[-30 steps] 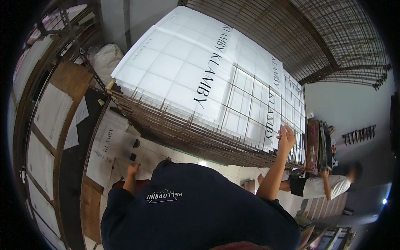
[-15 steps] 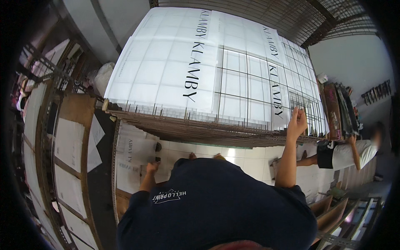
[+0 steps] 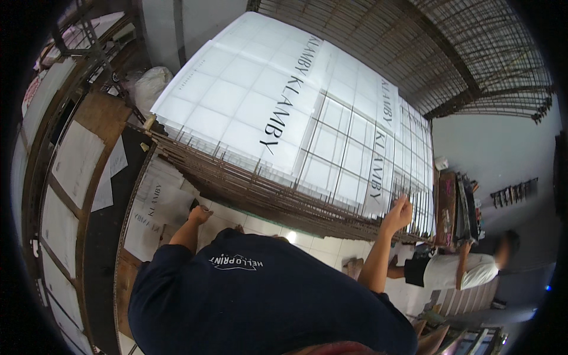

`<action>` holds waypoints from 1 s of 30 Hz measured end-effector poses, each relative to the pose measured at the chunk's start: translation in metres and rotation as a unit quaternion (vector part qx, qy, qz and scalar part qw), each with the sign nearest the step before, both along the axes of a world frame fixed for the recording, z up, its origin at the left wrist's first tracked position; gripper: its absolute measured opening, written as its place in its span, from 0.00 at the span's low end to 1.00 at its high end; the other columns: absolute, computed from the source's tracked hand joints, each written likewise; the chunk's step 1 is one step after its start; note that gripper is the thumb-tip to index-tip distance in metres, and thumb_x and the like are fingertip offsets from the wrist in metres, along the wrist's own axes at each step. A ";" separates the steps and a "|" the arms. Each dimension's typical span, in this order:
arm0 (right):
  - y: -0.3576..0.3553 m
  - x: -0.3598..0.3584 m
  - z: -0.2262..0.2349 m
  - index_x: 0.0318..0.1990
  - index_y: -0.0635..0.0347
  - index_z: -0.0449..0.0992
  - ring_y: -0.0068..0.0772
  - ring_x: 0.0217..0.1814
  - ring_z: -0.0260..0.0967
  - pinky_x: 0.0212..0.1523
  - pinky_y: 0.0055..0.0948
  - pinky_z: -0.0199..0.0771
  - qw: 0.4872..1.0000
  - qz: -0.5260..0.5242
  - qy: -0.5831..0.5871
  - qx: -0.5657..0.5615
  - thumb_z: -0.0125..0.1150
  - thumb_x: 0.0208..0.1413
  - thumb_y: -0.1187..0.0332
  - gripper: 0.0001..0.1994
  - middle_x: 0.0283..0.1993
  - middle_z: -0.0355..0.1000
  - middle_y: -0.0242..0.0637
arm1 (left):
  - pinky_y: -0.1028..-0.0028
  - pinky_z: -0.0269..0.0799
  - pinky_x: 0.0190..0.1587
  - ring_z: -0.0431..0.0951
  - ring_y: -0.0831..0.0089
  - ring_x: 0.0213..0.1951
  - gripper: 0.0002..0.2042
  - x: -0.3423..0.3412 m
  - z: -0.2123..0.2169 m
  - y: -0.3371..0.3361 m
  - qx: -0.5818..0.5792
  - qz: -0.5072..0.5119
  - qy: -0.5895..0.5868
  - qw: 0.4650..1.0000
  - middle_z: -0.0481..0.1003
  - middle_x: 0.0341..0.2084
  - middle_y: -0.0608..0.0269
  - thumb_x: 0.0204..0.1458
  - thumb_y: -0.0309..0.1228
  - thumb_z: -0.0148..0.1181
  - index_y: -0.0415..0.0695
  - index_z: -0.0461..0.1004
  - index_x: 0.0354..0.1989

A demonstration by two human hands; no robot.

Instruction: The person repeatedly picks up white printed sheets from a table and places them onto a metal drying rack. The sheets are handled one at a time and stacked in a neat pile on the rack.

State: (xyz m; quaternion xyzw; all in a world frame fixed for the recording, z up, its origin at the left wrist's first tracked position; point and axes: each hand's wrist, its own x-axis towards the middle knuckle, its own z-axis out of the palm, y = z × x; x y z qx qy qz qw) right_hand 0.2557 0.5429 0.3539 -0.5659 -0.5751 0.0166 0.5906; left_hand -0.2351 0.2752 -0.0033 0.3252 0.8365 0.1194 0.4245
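White translucent sheets (image 3: 236, 97) with large dark lettering lie across the top of a tall stack of wire racks (image 3: 248, 183). At the near right edge of this stack, my right hand (image 3: 397, 216) is raised with its fingers curled together beside a sheet's corner. What it grips, wire or sheet, I cannot make out. Low on the left, my left hand (image 3: 200, 215) is beside a pile of similar printed sheets (image 3: 148, 225), just off their right edge. Its fingers are curled, and what they hold, if anything, is hidden.
To the left stands shelving with sheets (image 3: 80, 165) on boards. A pale plastic bag (image 3: 152, 86) sits behind the stack's left corner. Another wire rack (image 3: 515, 77) rises at the back right. A co-worker in a white shirt (image 3: 455, 272) stands at the right beside upright frames (image 3: 447, 201).
My view has turned, tilting the stack downward on the right. My left hand has moved away from the pile's lettering. My right hand keeps about the same place at the stack's edge.
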 end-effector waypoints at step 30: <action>-0.010 -0.005 0.015 0.30 0.71 0.72 0.23 0.26 0.63 0.27 0.24 0.64 1.000 0.010 -0.011 -0.025 0.52 0.55 0.70 0.10 0.24 0.69 0.36 | 0.66 0.66 0.50 0.71 0.58 0.47 0.24 0.033 0.038 -0.056 -0.050 0.065 -0.042 0.996 0.73 0.42 0.53 0.40 0.48 0.60 0.47 0.73 0.43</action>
